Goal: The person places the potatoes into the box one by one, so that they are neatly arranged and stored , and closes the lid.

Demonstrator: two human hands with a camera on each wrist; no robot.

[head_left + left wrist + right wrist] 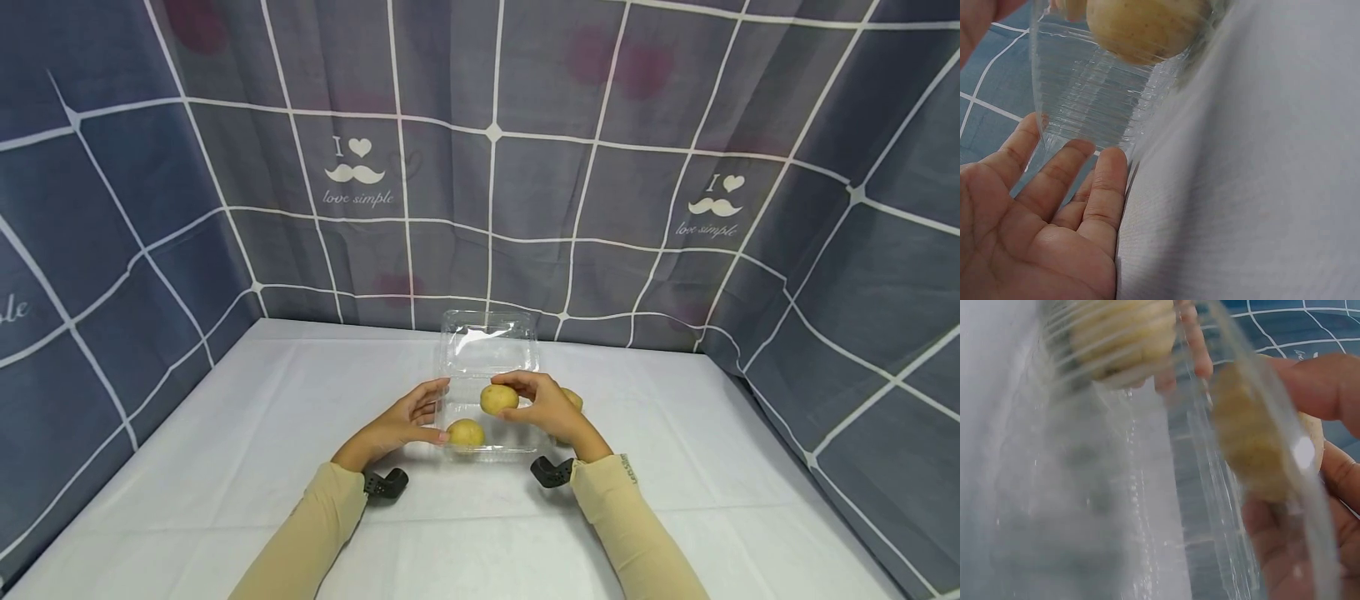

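A clear plastic clamshell box lies on the table with its lid raised at the back. One yellow potato rests inside at the near left corner. My right hand pinches a second potato between thumb and fingers over the box; through the clear wall, the right wrist view shows this potato too. At the box's left side is my left hand, its fingers extended and fingertips touching the wall. The thumb reaches the near left corner.
More potatoes lie right of the box, partly hidden behind my right hand. A white cloth covers the table. Grey checked curtains enclose the back and sides. Each wrist wears a black camera mount.
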